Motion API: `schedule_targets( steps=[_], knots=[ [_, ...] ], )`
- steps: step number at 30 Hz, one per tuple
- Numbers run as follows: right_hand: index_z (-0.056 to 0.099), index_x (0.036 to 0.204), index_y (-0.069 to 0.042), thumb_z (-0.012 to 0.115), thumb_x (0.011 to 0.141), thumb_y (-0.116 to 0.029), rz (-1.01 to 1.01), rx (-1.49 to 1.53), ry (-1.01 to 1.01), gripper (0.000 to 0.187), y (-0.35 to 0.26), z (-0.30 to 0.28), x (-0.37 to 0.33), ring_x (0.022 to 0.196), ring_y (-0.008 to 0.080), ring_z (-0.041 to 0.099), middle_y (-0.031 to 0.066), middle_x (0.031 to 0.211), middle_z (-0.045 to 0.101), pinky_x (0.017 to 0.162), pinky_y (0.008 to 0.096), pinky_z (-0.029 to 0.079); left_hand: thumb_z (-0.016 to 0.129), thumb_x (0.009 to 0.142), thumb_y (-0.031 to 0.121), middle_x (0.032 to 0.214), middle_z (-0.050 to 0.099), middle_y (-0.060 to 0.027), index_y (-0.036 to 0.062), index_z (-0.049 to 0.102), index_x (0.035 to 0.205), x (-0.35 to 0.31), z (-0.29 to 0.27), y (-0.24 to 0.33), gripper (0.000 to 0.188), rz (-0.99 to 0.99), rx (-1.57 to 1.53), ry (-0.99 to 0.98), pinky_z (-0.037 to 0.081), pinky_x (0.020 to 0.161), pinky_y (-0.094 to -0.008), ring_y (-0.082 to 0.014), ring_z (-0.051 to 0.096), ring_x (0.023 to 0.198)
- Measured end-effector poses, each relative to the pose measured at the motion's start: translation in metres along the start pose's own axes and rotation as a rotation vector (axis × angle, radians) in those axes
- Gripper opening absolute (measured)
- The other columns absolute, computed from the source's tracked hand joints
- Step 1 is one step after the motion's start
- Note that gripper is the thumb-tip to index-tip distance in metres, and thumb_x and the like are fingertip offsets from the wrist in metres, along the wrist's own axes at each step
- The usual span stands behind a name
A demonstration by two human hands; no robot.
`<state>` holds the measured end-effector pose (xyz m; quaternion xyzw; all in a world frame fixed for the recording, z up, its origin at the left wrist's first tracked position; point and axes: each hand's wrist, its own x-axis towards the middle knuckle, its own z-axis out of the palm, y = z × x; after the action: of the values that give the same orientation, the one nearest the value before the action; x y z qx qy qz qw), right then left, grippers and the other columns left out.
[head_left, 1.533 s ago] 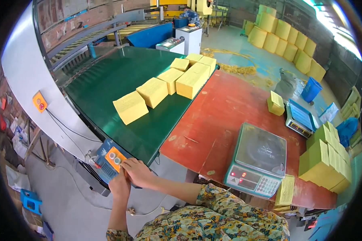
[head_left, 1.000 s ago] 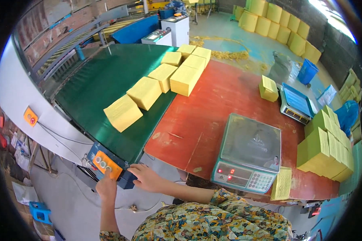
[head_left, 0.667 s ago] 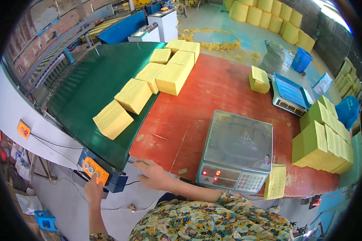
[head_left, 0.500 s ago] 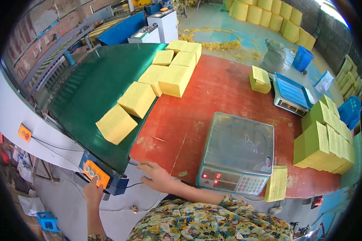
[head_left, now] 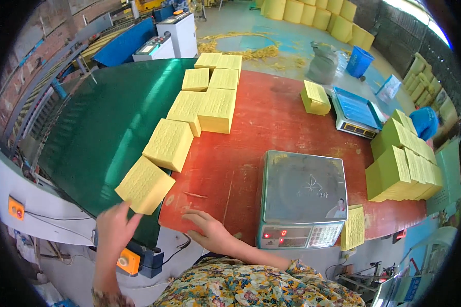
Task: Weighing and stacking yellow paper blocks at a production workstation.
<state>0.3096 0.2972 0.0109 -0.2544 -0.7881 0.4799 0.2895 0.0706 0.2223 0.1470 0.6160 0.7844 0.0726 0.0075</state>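
Note:
My left hand (head_left: 114, 225) is at the near end of the green conveyor belt (head_left: 95, 133), its thumb and fingers apart. The fingertips, slightly blurred, reach the near corner of a yellow paper stack (head_left: 145, 185); whether they touch it I cannot tell. My right hand (head_left: 210, 231) is spread over the near left corner of the red table (head_left: 246, 128), holding nothing. Below my left hand, an orange button box (head_left: 130, 261) is partly covered by the wrist. More yellow paper stacks (head_left: 169, 144) run away from me in a line along the seam of belt and table.
A digital scale (head_left: 303, 189) stands on the table to my right, with a yellow stack (head_left: 353, 227) beside it. Farther off are a single stack (head_left: 315, 97), a blue-trayed scale (head_left: 357, 110) and a block of piled stacks (head_left: 402, 169). Grey machine cabinets (head_left: 178, 36) stand behind the belt.
My left hand has left the button box and moved up to the nearest paper stack. The right hand stays open near the table corner. The whole view has shifted somewhat.

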Motion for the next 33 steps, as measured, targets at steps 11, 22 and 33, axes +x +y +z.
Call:
schedule_targets(
  steps=[11,22,33],
  knots=[
    [0.056,0.130,0.000,0.060,0.092,-0.001,0.387,0.075,0.263,0.038,-0.017,-0.033,-0.030,0.101,0.0192,0.066,0.0145,0.116,0.064,0.083,0.0316,0.056,0.058,0.091,0.046,0.112,0.067,-0.0197,0.0008,0.062,0.122,0.417,0.163,0.121,0.055,0.397,-0.114,0.252,0.042,0.099,-0.0514,-0.0357,0.055,0.117],
    [0.056,0.131,-0.002,0.062,0.093,-0.009,0.434,0.219,0.264,0.039,-0.007,-0.032,-0.044,0.107,0.0291,0.066,0.0204,0.116,0.064,0.088,0.0361,0.054,0.047,0.094,0.054,0.121,0.064,-0.0244,-0.0104,0.060,0.121,0.410,0.192,0.191,0.071,0.317,0.100,0.211,0.021,0.116,-0.0572,-0.0339,0.053,0.121],
    [0.056,0.131,0.000,0.060,0.095,-0.015,0.415,0.459,-0.141,0.039,0.033,-0.013,-0.126,0.106,0.0185,0.064,0.0122,0.115,0.067,0.092,0.0333,0.051,0.052,0.095,0.047,0.108,0.065,-0.0206,-0.0030,0.059,0.119,0.204,0.176,0.172,0.056,0.440,0.078,0.172,0.034,0.103,-0.0557,-0.0348,0.055,0.112]
  ],
)
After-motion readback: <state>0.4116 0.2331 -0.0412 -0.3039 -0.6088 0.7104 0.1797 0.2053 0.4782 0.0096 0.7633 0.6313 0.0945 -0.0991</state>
